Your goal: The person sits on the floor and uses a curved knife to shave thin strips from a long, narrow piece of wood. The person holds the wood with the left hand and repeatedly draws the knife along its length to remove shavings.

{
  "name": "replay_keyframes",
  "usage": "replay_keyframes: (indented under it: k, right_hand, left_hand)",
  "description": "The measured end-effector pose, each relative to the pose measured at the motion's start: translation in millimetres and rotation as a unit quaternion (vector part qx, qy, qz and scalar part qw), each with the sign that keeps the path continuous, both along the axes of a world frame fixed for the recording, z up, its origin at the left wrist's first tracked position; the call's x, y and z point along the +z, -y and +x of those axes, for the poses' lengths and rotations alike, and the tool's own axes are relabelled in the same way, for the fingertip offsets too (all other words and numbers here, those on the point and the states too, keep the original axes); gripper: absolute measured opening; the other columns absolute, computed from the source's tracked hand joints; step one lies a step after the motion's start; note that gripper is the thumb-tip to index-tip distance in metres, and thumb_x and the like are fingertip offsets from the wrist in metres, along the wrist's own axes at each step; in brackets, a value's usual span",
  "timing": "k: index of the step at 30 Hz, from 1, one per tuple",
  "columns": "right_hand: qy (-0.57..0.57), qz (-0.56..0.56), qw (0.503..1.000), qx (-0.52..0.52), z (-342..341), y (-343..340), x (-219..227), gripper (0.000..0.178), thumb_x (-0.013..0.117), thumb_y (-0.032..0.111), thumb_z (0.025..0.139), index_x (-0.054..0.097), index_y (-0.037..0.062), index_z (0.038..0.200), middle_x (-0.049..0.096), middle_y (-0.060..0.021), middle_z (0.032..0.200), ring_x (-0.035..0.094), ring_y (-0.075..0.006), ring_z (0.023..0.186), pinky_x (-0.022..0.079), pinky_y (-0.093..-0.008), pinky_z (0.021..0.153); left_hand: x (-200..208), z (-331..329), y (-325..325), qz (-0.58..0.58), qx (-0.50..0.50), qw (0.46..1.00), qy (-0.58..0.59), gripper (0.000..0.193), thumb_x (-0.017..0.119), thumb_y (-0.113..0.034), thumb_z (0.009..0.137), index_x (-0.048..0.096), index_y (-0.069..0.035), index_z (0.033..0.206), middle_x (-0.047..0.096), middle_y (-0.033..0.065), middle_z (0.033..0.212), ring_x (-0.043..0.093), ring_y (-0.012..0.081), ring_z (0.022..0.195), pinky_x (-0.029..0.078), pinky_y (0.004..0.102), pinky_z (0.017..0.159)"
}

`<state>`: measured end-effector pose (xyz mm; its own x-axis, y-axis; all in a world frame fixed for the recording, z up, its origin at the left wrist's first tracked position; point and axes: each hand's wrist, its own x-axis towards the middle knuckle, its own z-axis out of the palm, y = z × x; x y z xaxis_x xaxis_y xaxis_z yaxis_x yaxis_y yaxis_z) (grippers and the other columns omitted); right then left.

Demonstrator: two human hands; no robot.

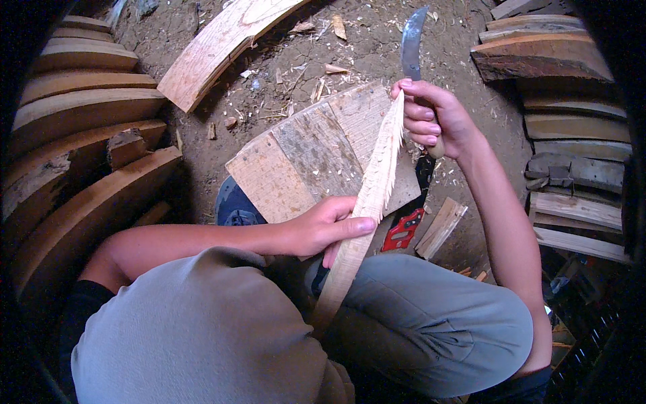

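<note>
My left hand (340, 229) is closed round the middle of a pale wooden stick (356, 239). The stick slants from my lap up to the right, and its far end is tapered, with rough curled slivers along the edges. At that tip, my right hand (434, 121) is wrapped round the handle of a curved knife (412, 44), its blade pointing away from me. The thumb and forefinger of this hand are at the stick's tip; whether they pinch it I cannot tell. Beneath the stick lies a board of joined planks (316, 148).
Curved timber pieces are stacked at the left (101, 195) and the right (572, 128). A curved plank (222, 50) lies on the dirt floor ahead, among scattered chips. Right of the board are a red-handled saw (402, 230) and a wood offcut (441, 227).
</note>
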<state>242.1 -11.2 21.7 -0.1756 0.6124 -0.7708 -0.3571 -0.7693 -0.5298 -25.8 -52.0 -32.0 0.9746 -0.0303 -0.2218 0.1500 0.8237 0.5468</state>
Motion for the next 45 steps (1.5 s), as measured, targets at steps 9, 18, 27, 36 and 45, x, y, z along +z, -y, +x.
replay_keyframes:
  k: [9, 18, 27, 36, 45]
  right_hand:
    - [-0.011, -0.002, 1.000, -0.010, -1, 1, 0, 0.023, 0.053, 0.029, 0.096, 0.060, 0.0081, 0.103, 0.028, 0.0097, 0.054, 0.027, -0.0001, 0.037, 0.025, -0.0178, 0.031]
    - [-0.017, 0.008, 1.000, -0.007, 2, 1, 0, 0.024, 0.052, 0.028, 0.097, 0.059, 0.0069, 0.105, 0.028, 0.0097, 0.054, 0.027, -0.0003, 0.037, 0.026, -0.0177, 0.030]
    - [-0.015, -0.003, 1.000, -0.010, 4, 1, 1, 0.023, 0.051, 0.027, 0.097, 0.059, 0.0072, 0.104, 0.028, 0.0105, 0.053, 0.027, -0.0003, 0.036, 0.026, -0.0180, 0.030]
    - [0.081, 0.015, 0.996, -0.020, -3, 2, 2, 0.030, 0.055, 0.029, 0.095, 0.061, 0.0074, 0.115, 0.028, 0.0106, 0.057, 0.027, 0.0004, 0.040, 0.025, -0.0180, 0.032]
    - [0.123, 0.012, 0.992, 0.013, -17, 4, 6, 0.039, 0.064, 0.035, 0.092, 0.062, 0.0098, 0.121, 0.031, 0.0115, 0.059, 0.027, 0.0004, 0.041, 0.023, -0.0181, 0.035]
  left_hand:
    - [-7, -1, 2, -0.007, 0.013, 1.000, 0.010, 0.034, 0.055, -0.032, 0.098, 0.051, 0.001, 0.106, 0.058, 0.0058, 0.067, 0.057, 0.0121, 0.043, 0.044, 0.0225, 0.037]
    - [-3, -1, -1, 0.003, 0.019, 1.000, 0.014, 0.034, 0.056, -0.030, 0.097, 0.051, 0.002, 0.106, 0.058, 0.0054, 0.067, 0.057, 0.0112, 0.043, 0.044, 0.0217, 0.037]
    - [-2, 0, -2, 0.017, 0.024, 0.999, 0.023, 0.034, 0.057, -0.030, 0.097, 0.052, 0.002, 0.107, 0.059, 0.0049, 0.067, 0.056, 0.0100, 0.043, 0.044, 0.0213, 0.037]
    - [-19, -8, 2, 0.072, 0.010, 0.997, -0.014, 0.033, 0.057, -0.034, 0.095, 0.052, -0.004, 0.105, 0.054, 0.0006, 0.080, 0.055, 0.0074, 0.058, 0.046, 0.0227, 0.045]
    - [-15, -6, -1, 0.050, -0.006, 0.999, 0.002, 0.044, 0.052, -0.046, 0.094, 0.053, -0.004, 0.104, 0.064, 0.0071, 0.080, 0.064, 0.0126, 0.067, 0.046, 0.0234, 0.047]
